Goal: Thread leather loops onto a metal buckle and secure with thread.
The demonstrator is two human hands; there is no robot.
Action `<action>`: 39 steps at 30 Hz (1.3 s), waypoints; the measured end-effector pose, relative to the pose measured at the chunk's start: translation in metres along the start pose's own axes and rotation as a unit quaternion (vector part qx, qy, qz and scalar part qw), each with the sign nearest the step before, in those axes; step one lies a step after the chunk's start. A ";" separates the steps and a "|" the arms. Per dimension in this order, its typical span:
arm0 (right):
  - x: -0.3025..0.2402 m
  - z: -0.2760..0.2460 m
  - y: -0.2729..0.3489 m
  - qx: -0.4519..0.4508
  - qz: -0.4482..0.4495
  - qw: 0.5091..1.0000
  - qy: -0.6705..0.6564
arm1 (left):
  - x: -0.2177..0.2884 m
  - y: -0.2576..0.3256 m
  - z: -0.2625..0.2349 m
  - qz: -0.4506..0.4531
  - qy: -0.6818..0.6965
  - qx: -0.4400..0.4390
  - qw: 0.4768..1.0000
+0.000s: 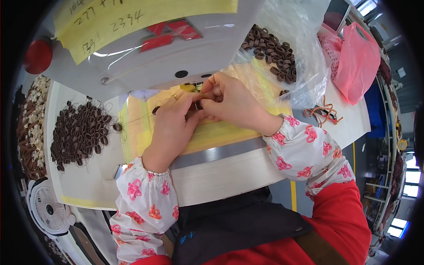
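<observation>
Under the sewing machine (145, 57), my left hand (172, 121) and my right hand (240, 104) meet with bent fingers. Between them a small dark brown loop (199, 105) is pinched, mostly covered by the fingers. Another brown loop (156, 110) sits against the outer side of my left hand. Thin threads run left from it, past a single loop (117, 127), toward a heap of brown loops (81, 132) with loose thread ends. The machine's needle area is partly hidden behind my fingers.
Yellow tape (212, 137) covers the work surface around a metal strip (216, 153). At the right, a clear plastic bag (311, 57) holds more brown loops (274, 53). Beyond it are a pink bag (358, 64) and orange-brown strips (326, 114). A white fan (49, 208) stands at lower left.
</observation>
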State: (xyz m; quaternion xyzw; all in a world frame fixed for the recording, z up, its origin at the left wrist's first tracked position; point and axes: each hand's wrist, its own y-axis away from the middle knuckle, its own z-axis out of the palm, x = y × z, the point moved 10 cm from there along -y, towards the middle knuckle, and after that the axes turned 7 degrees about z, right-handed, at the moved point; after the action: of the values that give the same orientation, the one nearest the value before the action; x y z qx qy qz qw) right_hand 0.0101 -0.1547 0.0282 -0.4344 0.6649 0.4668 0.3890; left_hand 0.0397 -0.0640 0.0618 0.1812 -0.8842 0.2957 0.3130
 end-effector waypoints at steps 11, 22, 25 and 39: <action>-0.047 0.007 0.034 0.085 -0.357 0.909 0.196 | -0.042 0.006 0.005 -0.188 0.146 -0.021 0.971; -0.023 -0.019 0.004 0.120 -0.190 0.966 0.127 | -0.042 -0.003 -0.004 -0.131 0.116 0.069 0.982; -0.024 -0.021 0.006 0.144 -0.214 0.956 0.141 | -0.043 -0.007 0.000 -0.131 0.085 0.041 0.987; -0.029 -0.031 0.005 0.207 -0.256 0.924 0.194 | -0.055 -0.008 0.000 -0.190 0.088 0.056 0.976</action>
State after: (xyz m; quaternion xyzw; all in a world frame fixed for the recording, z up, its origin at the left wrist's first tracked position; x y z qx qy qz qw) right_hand 0.0114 -0.1771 0.0646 -0.5815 0.6755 0.1105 0.4398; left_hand 0.0841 -0.0625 0.0285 0.3361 -0.7847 0.2950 0.4293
